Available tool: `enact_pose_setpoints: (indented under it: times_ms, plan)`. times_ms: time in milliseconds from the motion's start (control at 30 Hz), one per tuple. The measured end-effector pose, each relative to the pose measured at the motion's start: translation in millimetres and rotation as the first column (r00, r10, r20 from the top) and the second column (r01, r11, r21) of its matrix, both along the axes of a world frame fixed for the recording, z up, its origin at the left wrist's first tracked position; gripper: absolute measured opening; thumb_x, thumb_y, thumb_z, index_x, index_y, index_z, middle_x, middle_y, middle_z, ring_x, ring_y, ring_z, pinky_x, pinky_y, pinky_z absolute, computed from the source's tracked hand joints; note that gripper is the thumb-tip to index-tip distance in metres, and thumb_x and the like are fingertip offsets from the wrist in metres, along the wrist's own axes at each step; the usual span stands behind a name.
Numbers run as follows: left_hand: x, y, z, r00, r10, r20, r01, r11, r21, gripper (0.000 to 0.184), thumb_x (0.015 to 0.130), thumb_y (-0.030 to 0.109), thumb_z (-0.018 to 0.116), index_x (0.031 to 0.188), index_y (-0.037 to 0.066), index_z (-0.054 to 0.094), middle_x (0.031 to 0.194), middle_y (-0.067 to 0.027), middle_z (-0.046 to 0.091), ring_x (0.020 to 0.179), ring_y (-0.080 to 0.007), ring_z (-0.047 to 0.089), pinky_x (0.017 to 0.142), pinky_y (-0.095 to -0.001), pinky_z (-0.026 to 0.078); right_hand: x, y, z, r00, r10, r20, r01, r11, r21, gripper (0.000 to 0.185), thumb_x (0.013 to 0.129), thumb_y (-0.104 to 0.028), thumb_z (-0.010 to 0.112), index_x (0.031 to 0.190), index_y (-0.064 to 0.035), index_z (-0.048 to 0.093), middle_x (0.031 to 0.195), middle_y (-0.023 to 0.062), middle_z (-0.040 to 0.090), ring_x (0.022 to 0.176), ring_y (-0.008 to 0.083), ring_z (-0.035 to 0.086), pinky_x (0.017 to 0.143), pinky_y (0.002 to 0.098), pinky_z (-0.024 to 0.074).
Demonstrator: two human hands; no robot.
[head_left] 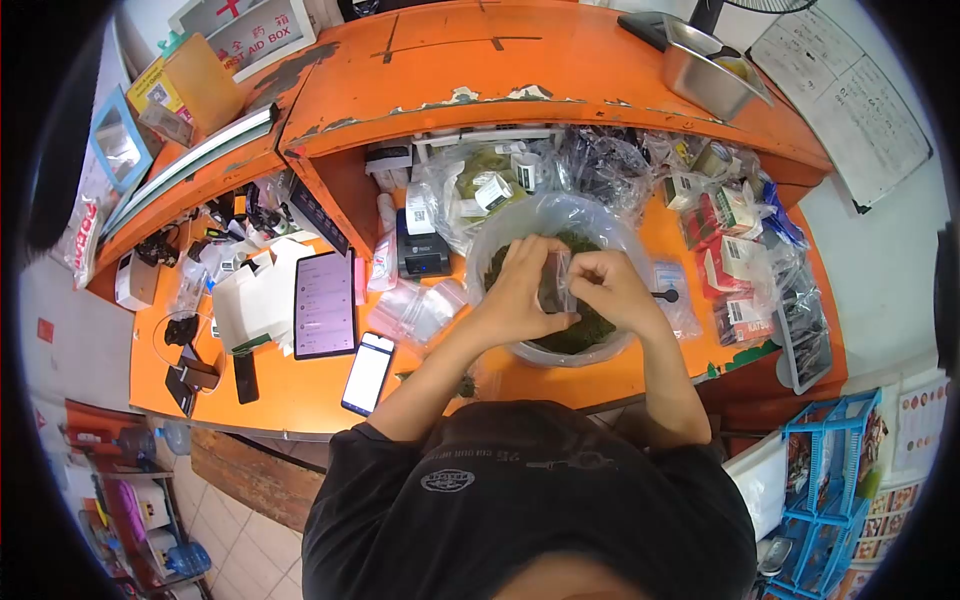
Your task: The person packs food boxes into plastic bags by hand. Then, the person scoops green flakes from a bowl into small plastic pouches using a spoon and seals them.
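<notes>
A large round tub lined with clear plastic (625,225) stands on the orange counter in front of me. Dark green, crumbly or leafy stuff (570,342) lies inside it; its exact kind I cannot make out. Over the tub my left hand (522,290) holds a small clear plastic bag (553,283), thumb on one side and fingers curled round the other. My right hand (612,285) pinches the bag's right edge with bent fingers. Whether anything is inside the bag is hard to see. Flat clear bags (420,308) lie on the counter left of the tub.
Left of the tub are a phone (368,373), a tablet (325,305) and a small black printer (422,255). Red packets (728,262) and a grey tray (805,350) sit at the right. An orange shelf (480,60) overhangs the back, with a metal container (712,75) on it.
</notes>
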State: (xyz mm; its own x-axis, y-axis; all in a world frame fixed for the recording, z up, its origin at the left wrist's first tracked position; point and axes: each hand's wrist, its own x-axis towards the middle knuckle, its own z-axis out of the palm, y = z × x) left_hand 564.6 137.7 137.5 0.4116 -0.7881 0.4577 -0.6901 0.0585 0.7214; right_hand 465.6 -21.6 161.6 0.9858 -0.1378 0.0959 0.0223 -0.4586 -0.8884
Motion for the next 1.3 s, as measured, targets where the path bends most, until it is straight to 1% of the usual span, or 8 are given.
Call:
enact_pose_setpoints:
  times_ms: [100, 200, 533, 633, 767, 867, 1200, 1300]
  plan:
    - [0.2, -3.2, -6.0, 0.990, 0.124, 0.067, -0.120, 0.991, -0.054, 0.068, 0.059, 0.027, 0.079, 0.113, 0.001, 0.047, 0.103, -0.0149, 0.047, 0.096, -0.0350, 0.044, 0.086, -0.0450, 0.036, -4.6, 12.5, 12.9, 0.955, -0.223, 0.194, 0.247, 0.963, -0.112, 0.009, 0.073, -0.009, 0.068, 0.076, -0.0011, 0.064, 0.072, 0.0074, 0.060, 0.065, 0.0165, 0.053, 0.060, 0.0284, 0.0423]
    - [-3.0, -5.9, -4.6, 0.941, 0.281, 0.186, -0.263, 0.958, -0.115, 0.061, 0.061, 0.025, 0.076, 0.110, 0.002, 0.048, 0.103, -0.0147, 0.047, 0.093, -0.0343, 0.044, 0.080, -0.0435, 0.036, -2.2, 15.9, 13.6, 0.813, -0.120, 0.570, 0.338, 0.894, -0.293, 0.013, 0.071, -0.009, 0.072, 0.082, -0.0036, 0.068, 0.082, 0.0078, 0.063, 0.080, 0.0214, 0.054, 0.068, 0.0302, 0.0440]
    - [-7.2, -8.7, -3.3, 0.804, 0.424, 0.416, -0.382, 0.905, -0.185, 0.051, 0.067, 0.022, 0.070, 0.109, 0.002, 0.049, 0.114, -0.0161, 0.048, 0.095, -0.0348, 0.045, 0.079, -0.0424, 0.036, -1.4, 25.0, -1.4, 0.878, -0.060, 0.475, 0.306, 0.833, -0.461, 0.011, 0.077, -0.011, 0.068, 0.083, -0.0031, 0.064, 0.095, 0.0114, 0.066, 0.097, 0.0286, 0.055, 0.085, 0.0369, 0.0433]
    - [-1.8, -4.7, -3.1, 0.817, 0.435, 0.378, -0.401, 0.900, -0.170, 0.050, 0.067, 0.022, 0.070, 0.109, 0.003, 0.050, 0.114, -0.0163, 0.048, 0.096, -0.0346, 0.046, 0.081, -0.0426, 0.036, -1.6, 16.0, 10.7, 0.924, -0.190, 0.333, 0.248, 0.959, -0.140, 0.013, 0.080, -0.014, 0.067, 0.087, -0.0038, 0.065, 0.096, 0.0125, 0.066, 0.099, 0.0298, 0.056, 0.086, 0.0373, 0.0433]
    - [11.8, 5.0, -0.7, 0.869, 0.443, 0.221, -0.410, 0.894, -0.180, 0.051, 0.072, 0.023, 0.071, 0.111, 0.000, 0.047, 0.112, -0.0170, 0.047, 0.097, -0.0356, 0.044, 0.084, -0.0427, 0.037, -4.0, -22.2, -12.4, 0.962, -0.269, 0.043, 0.232, 0.725, -0.648, 0.019, 0.078, -0.023, 0.070, 0.084, -0.0055, 0.071, 0.082, 0.0136, 0.067, 0.095, 0.0324, 0.055, 0.085, 0.0420, 0.0434]
    - [16.7, 10.4, -1.6, 0.898, 0.427, 0.107, -0.406, 0.897, -0.175, 0.053, 0.076, 0.025, 0.071, 0.114, -0.001, 0.044, 0.112, -0.0180, 0.046, 0.103, -0.0365, 0.044, 0.090, -0.0428, 0.036, -7.7, -23.2, -29.3, 0.958, -0.267, -0.100, 0.091, 0.618, -0.781, 0.016, 0.076, -0.024, 0.071, 0.075, -0.0080, 0.073, 0.077, 0.0121, 0.067, 0.094, 0.0339, 0.055, 0.084, 0.0429, 0.0431]
    - [26.6, 18.3, -5.8, 0.909, 0.415, -0.044, -0.416, 0.890, -0.187, 0.052, 0.080, 0.026, 0.069, 0.116, -0.001, 0.043, 0.110, -0.0186, 0.048, 0.107, -0.0358, 0.045, 0.093, -0.0418, 0.035, 10.1, -21.6, -46.5, 0.942, -0.336, -0.025, 0.153, 0.494, -0.856, 0.009, 0.072, -0.001, 0.060, 0.072, -0.0035, 0.068, 0.076, 0.0191, 0.065, 0.082, 0.0361, 0.064, 0.071, 0.0449, 0.0500]
    - [24.5, 19.4, -7.5, 0.902, 0.430, -0.041, -0.430, 0.888, -0.164, 0.052, 0.080, 0.027, 0.069, 0.116, -0.001, 0.044, 0.110, -0.0183, 0.049, 0.107, -0.0351, 0.045, 0.093, -0.0416, 0.034, 9.5, -13.3, -44.7, 0.965, -0.259, -0.040, 0.124, 0.586, -0.800, 0.014, 0.073, -0.001, 0.057, 0.077, -0.0038, 0.070, 0.078, 0.0195, 0.066, 0.082, 0.0369, 0.065, 0.072, 0.0454, 0.0502]
